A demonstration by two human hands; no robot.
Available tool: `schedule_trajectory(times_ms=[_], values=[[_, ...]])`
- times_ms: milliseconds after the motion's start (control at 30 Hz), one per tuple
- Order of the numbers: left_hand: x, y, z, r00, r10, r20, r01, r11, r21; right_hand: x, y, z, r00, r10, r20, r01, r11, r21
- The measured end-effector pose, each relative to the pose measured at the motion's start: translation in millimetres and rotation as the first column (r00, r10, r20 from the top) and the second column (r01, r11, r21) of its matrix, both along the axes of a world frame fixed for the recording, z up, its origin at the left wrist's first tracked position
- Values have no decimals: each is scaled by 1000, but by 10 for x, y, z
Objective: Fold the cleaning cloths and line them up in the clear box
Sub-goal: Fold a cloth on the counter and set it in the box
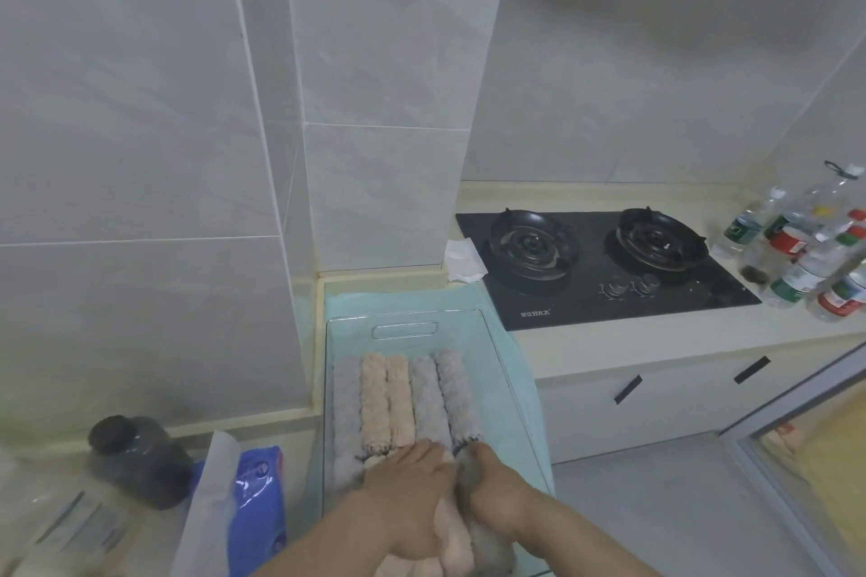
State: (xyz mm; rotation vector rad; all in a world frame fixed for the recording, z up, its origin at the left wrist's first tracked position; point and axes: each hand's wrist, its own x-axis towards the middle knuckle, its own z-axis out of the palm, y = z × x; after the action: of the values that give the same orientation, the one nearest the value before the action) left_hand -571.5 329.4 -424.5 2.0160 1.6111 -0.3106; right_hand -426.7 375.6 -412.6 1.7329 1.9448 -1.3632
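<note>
Five rolled cloths (403, 398) line the clear box (356, 333): three grey, two pink.
A nearer row (347, 466) is partly hidden. The left hand (410, 478) presses flat on it; the right hand (492, 478) curls round a grey roll (489, 550) by the right wall. The box's far end is bare. Teal towel (356, 302) beneath; stove (604, 267) right, dark jar (140, 459) left.

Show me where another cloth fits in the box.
Bare floor shows at the far end of the clear box, between the rolled cloths and the handle wall. The near end is crowded: left hand and right hand lie on more cloths.
</note>
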Motion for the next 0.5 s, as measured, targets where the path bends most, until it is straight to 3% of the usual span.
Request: schedule_trajectory(times_ms=[100, 200, 367, 500], values=[[29, -102, 36, 971, 206, -120, -209, 978, -15, 42, 16, 45, 980, -191, -62, 187, 980, -64], [68, -171, 16, 930, 311, -198, -341, 930, -138, 43, -7, 121, 956, -279, -86, 269, 957, -109], [118, -180, -70, 921, 336, -199, -375, 903, -212, -48, -16, -19, 914, -389, -112, 365, 912, -189], [91, -167, -52, 931, 341, -128, -362, 910, -204, -75, 0, -188, 942, -332, -56, 320, 933, -164]])
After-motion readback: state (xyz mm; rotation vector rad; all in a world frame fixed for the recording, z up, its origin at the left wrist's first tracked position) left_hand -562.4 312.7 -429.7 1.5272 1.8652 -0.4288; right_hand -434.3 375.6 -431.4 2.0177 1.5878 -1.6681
